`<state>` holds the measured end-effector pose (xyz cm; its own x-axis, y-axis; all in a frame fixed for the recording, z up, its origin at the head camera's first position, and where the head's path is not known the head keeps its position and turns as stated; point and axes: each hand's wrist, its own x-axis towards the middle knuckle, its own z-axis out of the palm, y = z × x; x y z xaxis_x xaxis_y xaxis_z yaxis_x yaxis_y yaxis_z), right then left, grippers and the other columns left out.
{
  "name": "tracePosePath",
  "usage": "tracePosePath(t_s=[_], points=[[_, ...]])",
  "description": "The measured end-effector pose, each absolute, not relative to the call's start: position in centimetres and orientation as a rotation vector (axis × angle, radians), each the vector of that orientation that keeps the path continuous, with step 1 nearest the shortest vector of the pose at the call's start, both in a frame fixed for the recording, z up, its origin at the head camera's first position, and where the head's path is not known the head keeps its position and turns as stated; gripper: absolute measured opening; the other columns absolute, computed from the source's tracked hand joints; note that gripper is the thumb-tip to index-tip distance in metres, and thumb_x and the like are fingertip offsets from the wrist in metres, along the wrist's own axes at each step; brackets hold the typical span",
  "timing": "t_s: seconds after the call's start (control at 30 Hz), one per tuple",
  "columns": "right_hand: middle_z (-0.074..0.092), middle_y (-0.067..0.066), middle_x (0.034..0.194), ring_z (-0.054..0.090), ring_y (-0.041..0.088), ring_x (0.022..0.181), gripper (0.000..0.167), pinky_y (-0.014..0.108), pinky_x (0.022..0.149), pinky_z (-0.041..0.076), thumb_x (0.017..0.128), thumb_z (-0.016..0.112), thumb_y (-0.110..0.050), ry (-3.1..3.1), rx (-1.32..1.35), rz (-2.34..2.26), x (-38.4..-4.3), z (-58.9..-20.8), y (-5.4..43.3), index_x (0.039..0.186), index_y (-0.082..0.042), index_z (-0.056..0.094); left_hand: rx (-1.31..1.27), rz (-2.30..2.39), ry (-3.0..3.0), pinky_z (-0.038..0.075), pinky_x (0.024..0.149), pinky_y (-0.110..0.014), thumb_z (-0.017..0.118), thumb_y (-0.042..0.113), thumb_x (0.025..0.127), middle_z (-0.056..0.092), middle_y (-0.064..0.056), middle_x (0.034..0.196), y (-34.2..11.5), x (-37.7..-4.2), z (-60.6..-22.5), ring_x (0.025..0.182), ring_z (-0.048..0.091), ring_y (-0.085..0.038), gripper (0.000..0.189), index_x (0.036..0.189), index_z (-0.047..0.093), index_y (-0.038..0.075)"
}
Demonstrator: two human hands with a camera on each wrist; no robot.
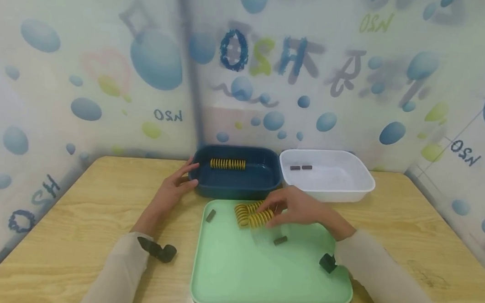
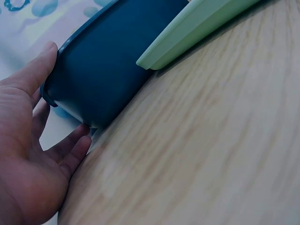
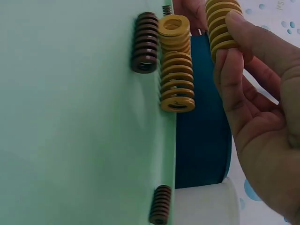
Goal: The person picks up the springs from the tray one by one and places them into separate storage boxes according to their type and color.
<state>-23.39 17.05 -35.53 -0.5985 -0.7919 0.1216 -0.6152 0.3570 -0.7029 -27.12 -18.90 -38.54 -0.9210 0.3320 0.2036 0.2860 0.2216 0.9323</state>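
My right hand pinches a yellow coil spring between thumb and fingers, above the green tray. Two more yellow springs lie on the tray beside it, touching or nearly so. Smaller brown springs lie there too: one near the tray's far left corner, one just below my right hand. In the right wrist view another brown spring is beside the yellow pair. My left hand rests spread fingers against the left end of the dark blue bin.
Yellow springs lie end to end inside the blue bin. A white bin stands to its right, with two brown springs in it. Both bins stand at the back of the wooden table, against a patterned wall.
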Motion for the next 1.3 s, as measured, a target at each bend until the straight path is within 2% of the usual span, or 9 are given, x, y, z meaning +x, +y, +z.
tracePosePath(t_s=[0.13,0.27,0.43,0.53,0.63,0.83,0.97,1.07,1.3], points=[[0.067,-0.009,0.097,0.062,0.011,0.08,0.033,0.029,0.072,0.054,0.08,0.079,-0.031,2.41,-1.239,-1.093,-24.0,-34.7,16.4,0.109,-0.018,0.072,0.614,1.822,2.444,0.038,0.096,-0.025,0.059,0.019,0.096,0.016,-0.003,0.158,-18.9,-27.0,-38.3,0.128,0.04,-0.04,0.054,0.145,0.04,0.003],[0.067,-0.007,0.097,0.063,0.013,0.083,0.032,0.03,0.075,0.053,0.08,0.079,-0.028,2.402,-1.171,-1.146,-24.7,-34.3,15.5,0.11,-0.018,0.072,0.562,1.824,2.435,0.035,0.101,-0.035,0.06,0.02,0.096,0.018,0.003,0.158,-19.1,-27.2,-38.6,0.129,0.041,-0.036,0.053,0.144,0.043,0.007],[0.067,-0.008,0.1,0.063,0.013,0.087,0.033,0.03,0.078,0.053,0.079,0.079,-0.034,2.45,-1.058,-1.179,-25.4,-34.0,14.2,0.109,-0.022,0.071,0.546,1.831,2.437,0.038,0.097,-0.027,0.061,0.022,0.096,0.019,0.011,0.157,-19.4,-28.1,-39.8,0.127,0.043,-0.033,0.052,0.144,0.045,0.014],[0.068,-0.009,0.101,0.062,0.014,0.087,0.035,0.031,0.079,0.052,0.079,0.079,-0.036,2.477,-1.007,-1.189,-25.9,-33.8,13.5,0.11,-0.024,0.071,0.548,1.836,2.431,0.038,0.095,-0.024,0.061,0.021,0.096,0.019,0.009,0.157,-19.3,-27.8,-39.4,0.127,0.043,-0.035,0.052,0.144,0.044,0.011],[0.068,-0.01,0.1,0.062,0.013,0.086,0.035,0.032,0.078,0.052,0.079,0.078,-0.039,2.506,-0.98,-1.194,-26.4,-33.8,12.7,0.11,-0.026,0.071,0.56,1.831,2.434,0.038,0.098,-0.03,0.06,0.02,0.096,0.018,0.003,0.158,-19.1,-27.2,-38.7,0.126,0.043,-0.038,0.053,0.144,0.042,0.006],[0.068,-0.011,0.102,0.06,0.011,0.088,0.036,0.034,0.078,0.049,0.077,0.078,-0.045,2.557,-0.899,-1.226,-27.5,-33.8,11.2,0.109,-0.031,0.071,0.576,1.818,2.453,0.034,0.103,-0.045,0.058,0.018,0.097,0.017,-0.002,0.158,-19.0,-26.8,-38.3,0.127,0.041,-0.04,0.053,0.144,0.04,0.003],[0.068,-0.009,0.108,0.061,0.007,0.095,0.038,0.033,0.082,0.05,0.078,0.078,-0.041,2.557,-0.823,-1.256,-27.9,-33.5,10.3,0.112,-0.025,0.071,0.567,1.83,2.437,0.029,0.105,-0.05,0.059,0.017,0.097,0.016,-0.003,0.158,-18.9,-26.7,-38.3,0.129,0.039,-0.04,0.052,0.144,0.042,0.005],[0.068,-0.007,0.109,0.062,0.006,0.096,0.041,0.032,0.082,0.05,0.079,0.077,-0.04,2.567,-0.79,-1.245,-28.3,-33.4,9.7,0.115,-0.02,0.071,0.559,1.83,2.432,0.03,0.105,-0.047,0.059,0.017,0.097,0.016,-0.002,0.158,-18.9,-26.8,-38.2,0.129,0.039,-0.04,0.052,0.144,0.042,0.006],[0.069,-0.003,0.107,0.062,0.006,0.093,0.041,0.03,0.079,0.051,0.08,0.077,-0.04,2.6,-0.804,-1.239,-29.6,-34.2,8.9,0.114,-0.019,0.071,0.544,1.847,2.424,0.04,0.093,-0.024,0.06,0.016,0.096,0.017,-0.001,0.158,-18.8,-26.9,-38.2,0.126,0.042,-0.04,0.052,0.144,0.043,0.007]])
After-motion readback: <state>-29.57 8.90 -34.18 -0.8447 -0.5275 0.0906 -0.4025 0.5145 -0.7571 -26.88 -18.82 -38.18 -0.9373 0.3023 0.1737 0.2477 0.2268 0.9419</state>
